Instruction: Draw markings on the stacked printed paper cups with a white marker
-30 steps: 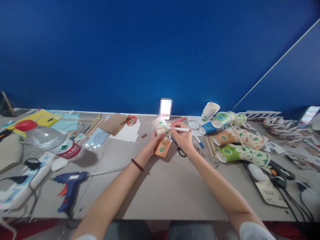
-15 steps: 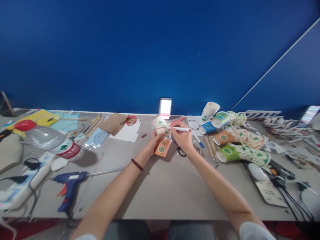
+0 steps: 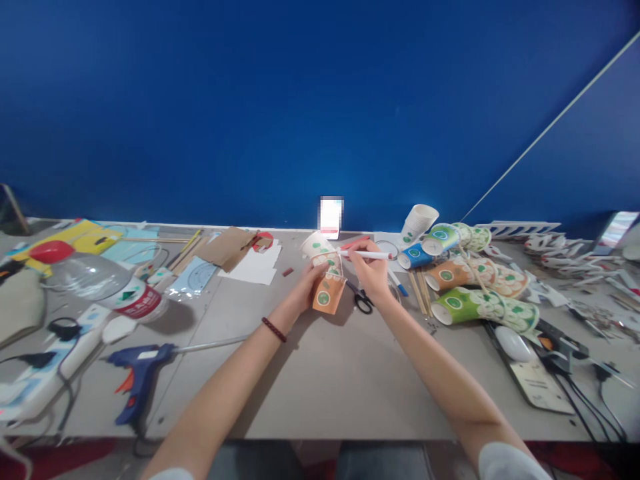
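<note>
Near the middle of the table, my left hand (image 3: 309,285) is closed around a stack of joined paper cups (image 3: 329,295), orange at the lower end and white with green leaves above. The stack is tilted, its wider white end pointing to the phone. My right hand (image 3: 371,272) pinches a white marker (image 3: 373,255) with a red end, its tip at the upper right side of the cups. Whether the tip touches them I cannot tell. Black-handled scissors (image 3: 364,303) lie on the table just below my right hand, partly hidden by it.
A lit phone (image 3: 331,217) leans on the blue wall. At left are a glue gun (image 3: 143,370), a power strip (image 3: 55,363) and a water bottle (image 3: 107,283). Several decorated cup stacks (image 3: 483,308) lie at right, beside wooden sticks (image 3: 420,292) and a computer mouse (image 3: 512,344).
My right hand and the marker have shifted slightly to the right. The cup stack has turned a little, and more of the scissors shows.
</note>
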Available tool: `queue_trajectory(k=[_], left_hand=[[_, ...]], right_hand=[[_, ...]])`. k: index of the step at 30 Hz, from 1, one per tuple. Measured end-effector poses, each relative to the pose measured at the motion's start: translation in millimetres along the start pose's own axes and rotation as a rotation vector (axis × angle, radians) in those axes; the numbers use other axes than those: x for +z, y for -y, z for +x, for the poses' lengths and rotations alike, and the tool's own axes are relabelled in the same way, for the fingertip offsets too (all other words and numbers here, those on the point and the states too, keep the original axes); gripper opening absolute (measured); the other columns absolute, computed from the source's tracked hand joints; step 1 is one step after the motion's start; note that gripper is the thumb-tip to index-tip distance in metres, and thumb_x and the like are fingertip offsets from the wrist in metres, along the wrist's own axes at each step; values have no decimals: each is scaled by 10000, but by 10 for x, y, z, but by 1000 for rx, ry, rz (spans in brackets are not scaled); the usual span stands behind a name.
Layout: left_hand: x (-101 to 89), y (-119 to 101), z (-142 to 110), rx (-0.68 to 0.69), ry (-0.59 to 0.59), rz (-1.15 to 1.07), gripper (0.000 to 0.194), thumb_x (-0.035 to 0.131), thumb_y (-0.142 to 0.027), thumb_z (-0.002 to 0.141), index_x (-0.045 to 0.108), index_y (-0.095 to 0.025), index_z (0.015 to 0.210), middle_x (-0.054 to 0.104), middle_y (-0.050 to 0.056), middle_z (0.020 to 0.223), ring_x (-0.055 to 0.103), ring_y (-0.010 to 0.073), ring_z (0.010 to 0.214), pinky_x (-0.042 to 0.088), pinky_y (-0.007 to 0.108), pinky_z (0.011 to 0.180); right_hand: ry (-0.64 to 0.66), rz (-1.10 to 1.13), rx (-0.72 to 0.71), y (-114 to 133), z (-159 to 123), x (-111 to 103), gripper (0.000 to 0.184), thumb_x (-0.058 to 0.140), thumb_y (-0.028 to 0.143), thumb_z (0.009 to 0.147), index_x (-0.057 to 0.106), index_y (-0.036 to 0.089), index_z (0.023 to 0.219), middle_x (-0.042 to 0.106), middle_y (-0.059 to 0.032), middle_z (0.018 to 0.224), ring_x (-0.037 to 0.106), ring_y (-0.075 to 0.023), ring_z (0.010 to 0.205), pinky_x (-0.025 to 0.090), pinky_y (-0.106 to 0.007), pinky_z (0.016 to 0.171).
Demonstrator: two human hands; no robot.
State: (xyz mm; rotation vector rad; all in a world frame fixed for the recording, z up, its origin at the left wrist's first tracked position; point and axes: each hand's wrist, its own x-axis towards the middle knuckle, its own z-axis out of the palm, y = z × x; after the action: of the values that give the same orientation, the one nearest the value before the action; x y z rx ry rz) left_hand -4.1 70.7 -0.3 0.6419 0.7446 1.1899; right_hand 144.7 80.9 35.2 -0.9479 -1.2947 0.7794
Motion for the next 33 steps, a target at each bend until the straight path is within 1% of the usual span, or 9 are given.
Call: queue_trajectory(k=[3, 7, 11, 15, 20, 24, 29, 33], left_hand=[[-17, 10, 22, -29, 5, -13, 454, 823, -387, 631, 665, -141, 977, 732, 78, 857, 687, 220, 765, 514, 346, 775], [-31, 16, 30, -64, 22, -21, 451, 797, -417, 652, 676, -137, 984, 745, 95, 900, 699, 246, 832, 520, 361, 824], [-45, 19, 32, -65, 15, -7, 446, 781, -414, 670, 686, -130, 1000, 751, 100, 918, 706, 254, 881, 522, 354, 844], [-51, 12, 31, -63, 6, -9, 441, 776, -393, 669, 690, -128, 1010, 753, 103, 916, 709, 262, 888, 527, 356, 837], [-39, 3, 27, -67, -26, -19, 420, 784, -379, 645, 693, -140, 978, 752, 86, 902, 705, 247, 857, 531, 347, 820], [-25, -2, 16, -45, -19, 6, 412, 806, -362, 625, 689, -140, 952, 751, 81, 896, 704, 238, 851, 528, 335, 821], [-9, -20, -23, 4, -20, 56, 370, 808, -320, 649, 679, -164, 958, 752, 80, 930, 701, 231, 836, 520, 319, 773], [-2, -28, -43, 12, -10, 65, 380, 801, -307, 663, 670, -155, 986, 744, 80, 926, 694, 214, 807, 512, 310, 761]], right_hand=[[3, 1, 10, 11, -1, 3, 77, 633, 289, 774, 603, 218, 770, 663, -24, 828, 637, -196, 783, 538, -336, 737], [9, -42, 7, 28, -2, 0, 81, 630, 291, 766, 604, 214, 757, 654, -22, 814, 632, -195, 771, 529, -334, 725], [25, -104, 5, 26, 2, -6, 85, 615, 297, 760, 608, 212, 769, 667, -28, 825, 639, -198, 777, 524, -332, 725], [34, -133, -6, -17, 4, -6, 87, 609, 300, 765, 609, 215, 781, 677, -31, 833, 643, -199, 786, 526, -324, 721], [59, -153, -17, -53, -5, -3, 79, 627, 295, 771, 621, 218, 784, 680, -26, 842, 637, -191, 769, 519, -322, 720], [67, -155, -28, -31, -16, 6, 83, 630, 298, 780, 621, 218, 796, 678, -24, 839, 633, -186, 766, 508, -315, 708], [71, -158, -26, -22, -14, 10, 79, 626, 297, 782, 624, 219, 792, 678, -20, 840, 632, -181, 764, 509, -312, 715], [74, -172, -26, -40, -10, 0, 81, 625, 298, 778, 626, 218, 794, 675, -18, 833, 627, -178, 751, 504, -306, 698]])
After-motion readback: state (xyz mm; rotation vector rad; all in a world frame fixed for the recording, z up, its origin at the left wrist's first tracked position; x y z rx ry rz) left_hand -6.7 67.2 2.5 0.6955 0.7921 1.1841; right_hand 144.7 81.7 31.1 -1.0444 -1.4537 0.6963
